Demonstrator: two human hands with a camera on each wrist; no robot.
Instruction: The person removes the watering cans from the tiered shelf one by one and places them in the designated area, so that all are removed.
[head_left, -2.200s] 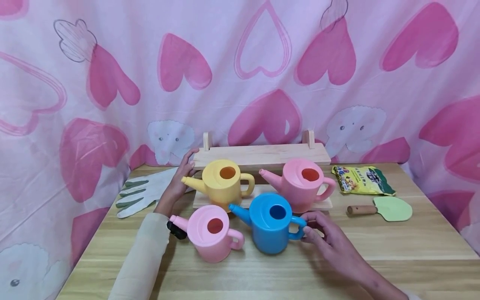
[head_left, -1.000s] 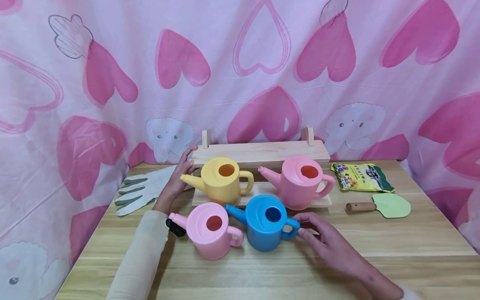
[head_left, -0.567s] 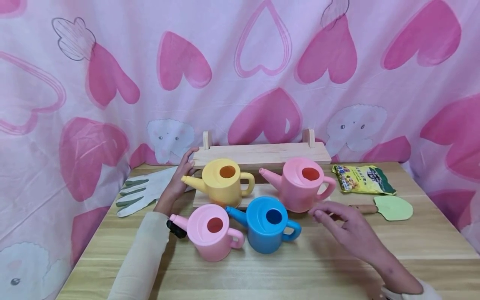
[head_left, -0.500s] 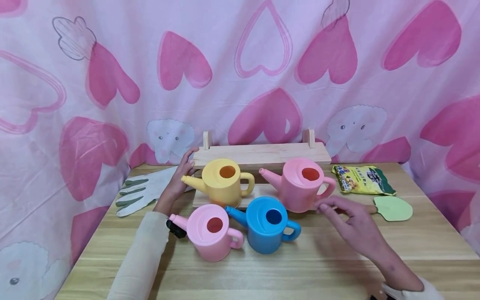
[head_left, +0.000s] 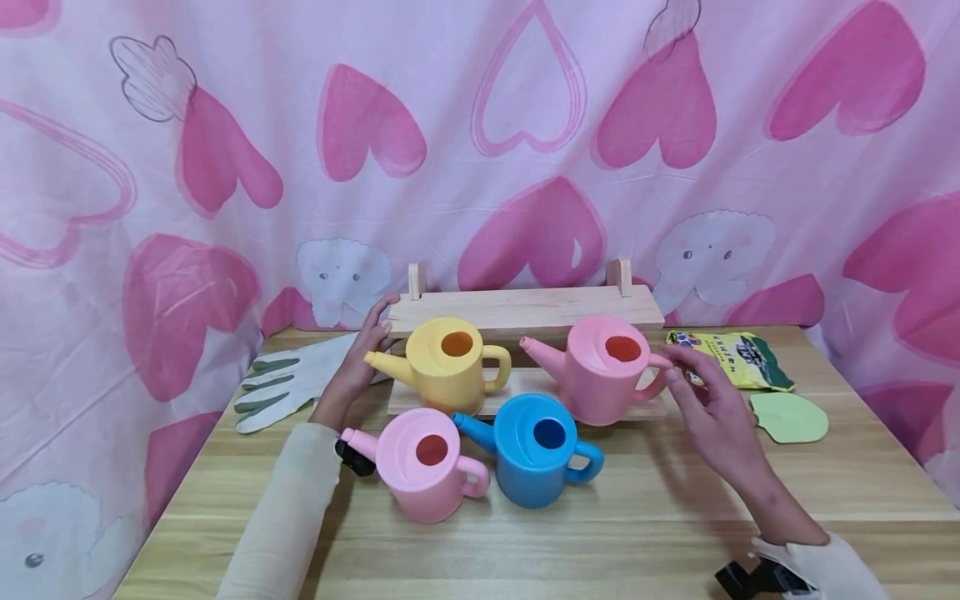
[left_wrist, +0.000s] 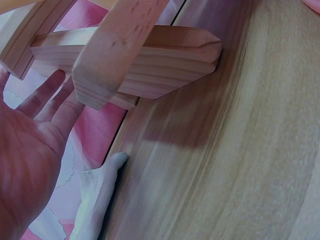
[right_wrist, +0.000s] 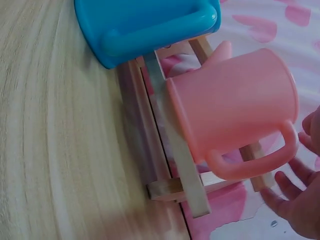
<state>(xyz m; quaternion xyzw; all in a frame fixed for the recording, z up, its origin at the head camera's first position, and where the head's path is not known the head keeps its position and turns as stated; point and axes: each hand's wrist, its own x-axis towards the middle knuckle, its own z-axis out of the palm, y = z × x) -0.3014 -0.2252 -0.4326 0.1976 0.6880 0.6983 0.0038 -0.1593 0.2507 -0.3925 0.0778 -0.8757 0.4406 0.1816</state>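
Note:
My right hand (head_left: 712, 417) is at the handle of a pink watering can (head_left: 600, 390), which stands on the lower board of a small wooden shelf (head_left: 525, 308). In the right wrist view the fingers (right_wrist: 287, 187) reach loosely past the handle without curling round it; whether they touch it I cannot tell. At the shelf's left end, my left hand (head_left: 363, 354) rests with straight fingers against the wood. A yellow watering can (head_left: 446, 387) shares the lower board. On the table in front stand a blue watering can (head_left: 532, 475) and a lighter pink watering can (head_left: 420, 487).
White and green gardening gloves (head_left: 288, 387) lie left of the shelf. On the right are a yellow-green printed packet (head_left: 753, 358) and a pale green trowel (head_left: 791, 418), its handle hidden by my right hand. A pink heart-patterned curtain (head_left: 517, 83) closes off the back.
The blue watering can shifted slightly left beside the lighter pink one, then my right hand let go of its handle. That hand moved back and right to the rear pink can's handle. My left hand stayed.

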